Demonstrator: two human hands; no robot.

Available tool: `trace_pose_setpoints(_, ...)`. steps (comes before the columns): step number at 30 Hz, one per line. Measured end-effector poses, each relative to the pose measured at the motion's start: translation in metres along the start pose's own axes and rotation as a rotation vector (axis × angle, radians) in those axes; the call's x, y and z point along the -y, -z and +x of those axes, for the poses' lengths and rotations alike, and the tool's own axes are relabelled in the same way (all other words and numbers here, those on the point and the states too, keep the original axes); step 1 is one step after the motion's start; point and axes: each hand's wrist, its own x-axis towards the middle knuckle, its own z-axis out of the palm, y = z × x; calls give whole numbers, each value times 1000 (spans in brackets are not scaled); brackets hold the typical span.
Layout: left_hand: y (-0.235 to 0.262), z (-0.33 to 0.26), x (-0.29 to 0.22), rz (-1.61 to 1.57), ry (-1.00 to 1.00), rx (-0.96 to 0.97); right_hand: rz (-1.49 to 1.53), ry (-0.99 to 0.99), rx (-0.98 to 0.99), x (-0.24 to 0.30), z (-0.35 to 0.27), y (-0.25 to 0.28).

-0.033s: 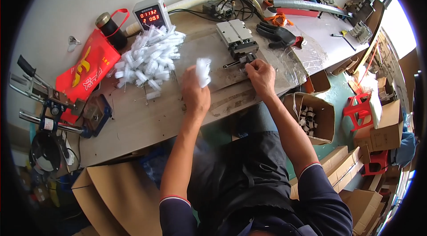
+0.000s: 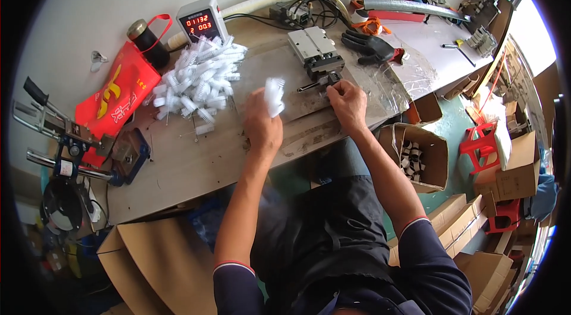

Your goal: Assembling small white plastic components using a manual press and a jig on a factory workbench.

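Far left on the worn wooden desk [image 2: 196,166] we see a glossy red bag [image 2: 119,98], then a loose heap of white bristly plastic pieces [image 2: 199,86]. Our left hand [image 2: 263,125] grips a small bunch of these pieces [image 2: 274,95]. Our right hand [image 2: 347,104] pinches closed at the grey metal press fixture [image 2: 318,56]. Black gloves [image 2: 369,46] lie beyond; an open cardboard box [image 2: 416,154] sits below the desk edge.

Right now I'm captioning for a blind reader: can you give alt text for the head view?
A seated person's left hand holds white brush pieces while the right hand touches a small metal press on a wooden workbench, beside a pile of white brushes.
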Motion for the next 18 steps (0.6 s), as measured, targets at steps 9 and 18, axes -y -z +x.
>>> trace_pose_setpoints(9, -52, 15, -26, 187, -3, 311, 128, -9, -43, 1, -9, 0)
trace_pose_setpoints(18, -62, 16, -27, 249, -40, 342, 292, 120, -19, -6, -12, 1)
